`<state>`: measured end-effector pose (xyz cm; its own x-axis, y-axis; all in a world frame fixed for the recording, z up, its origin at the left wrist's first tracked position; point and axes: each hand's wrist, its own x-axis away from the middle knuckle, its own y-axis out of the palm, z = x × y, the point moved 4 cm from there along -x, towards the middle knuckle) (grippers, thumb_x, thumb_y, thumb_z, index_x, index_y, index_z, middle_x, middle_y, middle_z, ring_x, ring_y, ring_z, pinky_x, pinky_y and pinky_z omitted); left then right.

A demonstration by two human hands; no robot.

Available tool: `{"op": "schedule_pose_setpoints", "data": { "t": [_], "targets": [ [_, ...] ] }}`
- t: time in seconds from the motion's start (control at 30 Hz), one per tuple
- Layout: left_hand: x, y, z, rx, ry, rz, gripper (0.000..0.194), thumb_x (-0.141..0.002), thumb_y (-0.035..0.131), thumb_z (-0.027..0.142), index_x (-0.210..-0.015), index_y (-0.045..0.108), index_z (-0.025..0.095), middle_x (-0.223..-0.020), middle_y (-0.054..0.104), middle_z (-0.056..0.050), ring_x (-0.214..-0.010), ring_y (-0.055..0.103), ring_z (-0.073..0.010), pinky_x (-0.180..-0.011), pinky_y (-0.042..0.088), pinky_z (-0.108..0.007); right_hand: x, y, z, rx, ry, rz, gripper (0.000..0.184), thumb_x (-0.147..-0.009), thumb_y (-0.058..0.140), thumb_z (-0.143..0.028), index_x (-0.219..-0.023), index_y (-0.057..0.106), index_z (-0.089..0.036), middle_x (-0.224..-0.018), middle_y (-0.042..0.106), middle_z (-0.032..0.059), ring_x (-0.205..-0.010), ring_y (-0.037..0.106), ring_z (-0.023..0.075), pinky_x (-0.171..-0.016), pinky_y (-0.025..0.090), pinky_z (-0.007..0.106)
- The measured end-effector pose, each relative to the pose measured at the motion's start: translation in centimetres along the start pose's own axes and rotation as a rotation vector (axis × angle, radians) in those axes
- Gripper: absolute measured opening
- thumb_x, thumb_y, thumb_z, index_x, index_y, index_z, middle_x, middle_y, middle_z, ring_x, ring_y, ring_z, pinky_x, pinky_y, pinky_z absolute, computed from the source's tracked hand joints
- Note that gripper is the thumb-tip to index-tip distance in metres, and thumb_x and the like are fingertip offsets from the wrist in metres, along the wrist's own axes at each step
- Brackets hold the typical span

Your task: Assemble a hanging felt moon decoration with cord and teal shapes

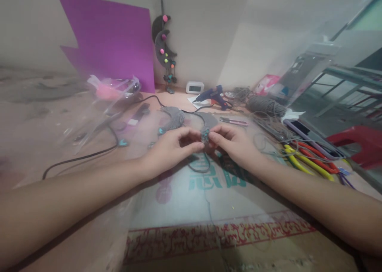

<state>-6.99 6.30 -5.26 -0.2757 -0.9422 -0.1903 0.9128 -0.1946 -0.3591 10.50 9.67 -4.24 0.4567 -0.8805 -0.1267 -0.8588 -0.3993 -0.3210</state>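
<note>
A small grey yarn piece with turquoise bits [205, 135] is pinched between both hands above the printed sheet. My left hand [176, 142] grips its left side with thumb and fingertips. On the other side, the thumb and index finger of my right hand [234, 142] close on it. A grey cord [205, 170] loops below the piece, and a thin strand trails toward me. Just behind the hands lie grey crescent shapes [174, 119], one wrapped in yarn. The fingers partly cover the piece, so its exact form is unclear.
Thread snips [234, 121], a blue glue gun [215, 97] and a white digital clock [195, 87] are behind. Rightward are a grey yarn ball [265, 105], yellow-handled pliers [310, 164], red-handled scissors [319, 158] and a phone [307, 135]. A black cable [80, 158] curves at left.
</note>
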Motion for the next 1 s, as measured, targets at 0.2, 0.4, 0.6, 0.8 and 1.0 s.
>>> {"op": "schedule_pose_setpoints", "data": {
  "t": [0.2,0.4,0.6,0.8,1.0],
  "targets": [
    [0.1,-0.3,0.5,-0.043,-0.008,0.055,0.021,-0.088,0.065,0.036,-0.097,0.066,0.018,-0.093,0.072,-0.001,-0.085,0.066,-0.0151,-0.078,0.050,-0.028,0.3,0.4,-0.5,0.141,-0.082,0.008,0.016,-0.085,0.063,-0.035,-0.082,0.062,-0.019,-0.071,0.065,-0.0002,-0.062,0.059,0.0121,-0.060,0.047,0.025],
    [0.0,-0.4,0.7,-0.113,0.022,0.082,0.022,-0.090,0.061,0.039,-0.089,0.067,0.018,-0.086,0.071,-0.001,-0.081,0.064,-0.0149,-0.074,0.049,-0.027,0.5,0.5,-1.0,0.295,-0.180,0.017,0.014,-0.086,0.062,-0.031,-0.079,0.064,-0.019,-0.073,0.068,0.0009,-0.066,0.060,0.0133,-0.062,0.048,0.025],
    [0.3,-0.4,1.3,-0.161,0.076,0.052,0.018,-0.092,0.060,0.034,-0.087,0.067,0.018,-0.082,0.070,0.001,-0.078,0.063,-0.0136,-0.074,0.047,-0.026,0.5,0.4,-0.9,0.276,-0.223,0.023,0.014,-0.086,0.063,-0.032,-0.089,0.066,-0.018,-0.078,0.070,0.0017,-0.070,0.063,0.0141,-0.064,0.050,0.025],
    [0.0,-0.5,0.6,-0.122,0.102,0.055,0.034,-0.099,0.047,0.040,-0.086,0.068,0.018,-0.083,0.070,-0.001,-0.081,0.063,-0.0146,-0.074,0.046,-0.026,0.4,0.4,-0.6,0.223,-0.128,-0.018,0.019,-0.087,0.062,-0.037,-0.080,0.066,-0.019,-0.073,0.069,0.0015,-0.065,0.061,0.0138,-0.062,0.048,0.026],
    [0.1,-0.1,0.5,-0.108,0.034,0.022,0.024,-0.092,0.059,0.039,-0.097,0.069,0.018,-0.093,0.073,-0.002,-0.086,0.065,-0.0167,-0.078,0.048,-0.029,0.2,0.0,-0.2,0.094,-0.049,0.016,0.027,-0.088,0.062,-0.044,-0.077,0.063,-0.019,-0.067,0.065,0.0000,-0.061,0.059,0.0131,-0.061,0.048,0.026]
  ]
}}
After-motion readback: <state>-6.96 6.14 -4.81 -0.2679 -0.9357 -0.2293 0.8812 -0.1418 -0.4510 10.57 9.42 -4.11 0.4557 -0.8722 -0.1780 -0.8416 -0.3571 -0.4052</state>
